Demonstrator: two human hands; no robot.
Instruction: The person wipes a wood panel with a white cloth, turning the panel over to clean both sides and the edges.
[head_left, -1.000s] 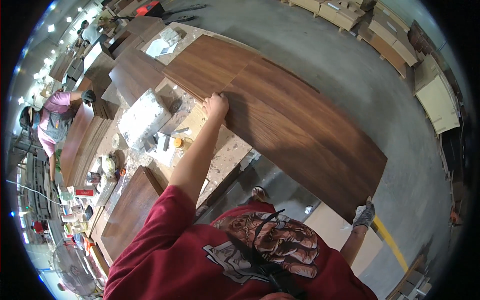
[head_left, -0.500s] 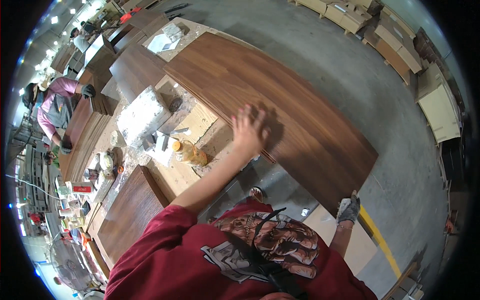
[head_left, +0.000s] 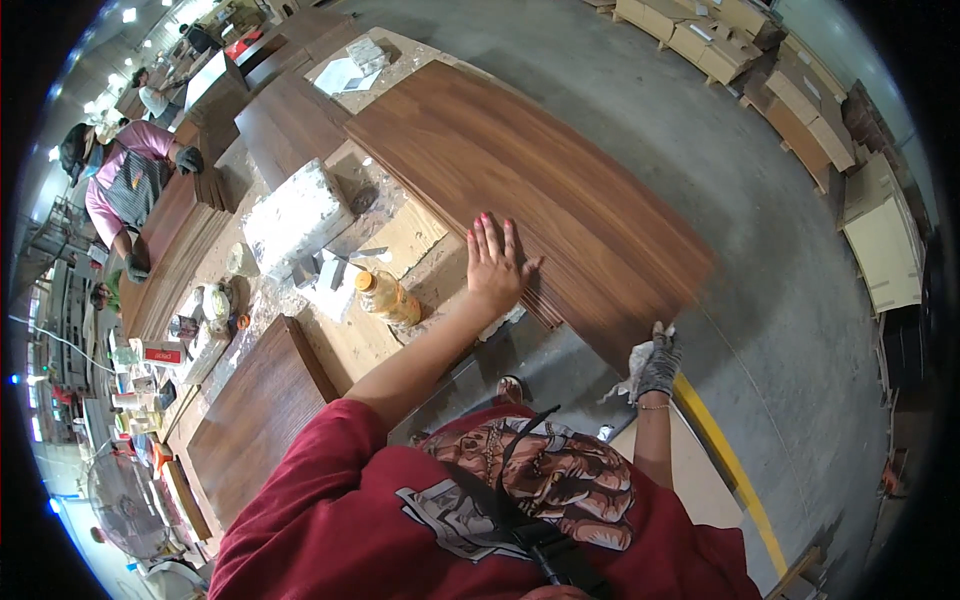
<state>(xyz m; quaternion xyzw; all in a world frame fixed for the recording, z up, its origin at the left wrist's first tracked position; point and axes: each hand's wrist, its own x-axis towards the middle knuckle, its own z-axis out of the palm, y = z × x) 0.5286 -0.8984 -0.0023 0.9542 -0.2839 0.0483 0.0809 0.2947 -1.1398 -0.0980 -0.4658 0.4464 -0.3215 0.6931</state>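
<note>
My bare left hand [head_left: 495,265] lies flat, fingers spread, on the near long edge of a brown wood-grain panel [head_left: 540,190]. That panel rests on top of a stack of similar panels, and its right end sticks out past them over the floor. At its near right corner is my right hand [head_left: 660,365], in a grey glove, with its fingers closed on a crumpled white cloth [head_left: 632,375]. Whether the gloved fingertips touch the panel edge I cannot tell. Left of my left hand, a clear bottle [head_left: 388,300] with an orange cap and yellowish contents stands on the worktable.
A white speckled block [head_left: 297,218], a scraper-like blade [head_left: 372,252] and another brown panel [head_left: 262,410] lie on the table. Across it, a gloved co-worker [head_left: 130,190] handles stacked boards [head_left: 180,250]. Cartons on pallets [head_left: 800,100] line the far right; a yellow stripe [head_left: 730,460] marks the floor.
The top panel's right end has shifted left and away from me, more in line with the stack. My right hand has moved left and forward with it; my left hand stays near the same edge.
</note>
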